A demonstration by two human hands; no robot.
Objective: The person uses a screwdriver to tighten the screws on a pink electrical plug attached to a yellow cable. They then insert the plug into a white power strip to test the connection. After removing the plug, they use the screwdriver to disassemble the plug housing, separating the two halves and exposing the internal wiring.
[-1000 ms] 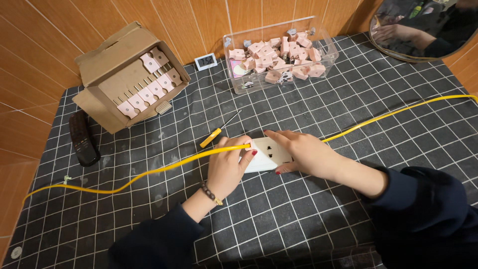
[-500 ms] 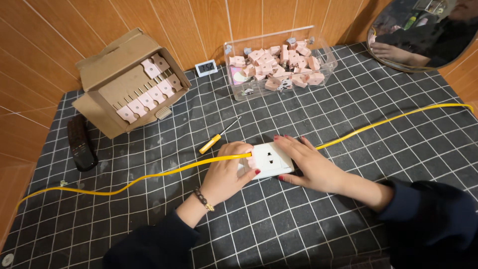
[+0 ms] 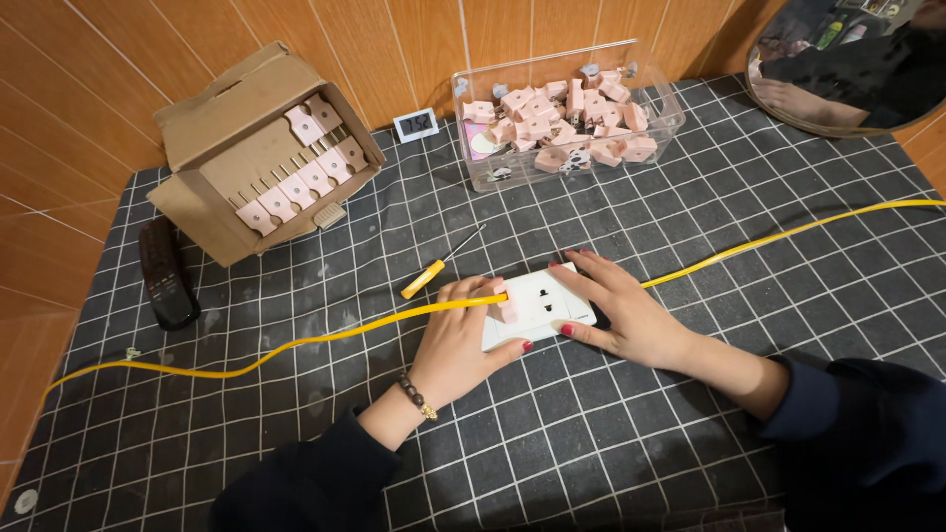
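A white wall socket plate [image 3: 539, 304] lies on the black grid-patterned mat [image 3: 631, 433]. My left hand [image 3: 463, 340] rests on its left end, fingers curled around a small pink clip [image 3: 506, 310] and the yellow cable [image 3: 296, 343] that runs under the hand. On the plate's right end lies my right hand [image 3: 621, 313], fingers spread and pressing it down. The yellow cable runs on to the right, away from the plate, toward the mat's edge.
A yellow-handled screwdriver [image 3: 440, 264] lies just behind the plate. A cardboard box [image 3: 258, 148] of pink clips sits at the back left, a clear plastic tub [image 3: 567, 113] of pink clips at the back. A black remote [image 3: 164, 274], a small digital clock [image 3: 415, 124] and a round mirror [image 3: 847, 59] are nearby.
Both hands stay on the socket plate. My left fingers have shifted to grip a pink clip at the plate's left end by the cable.
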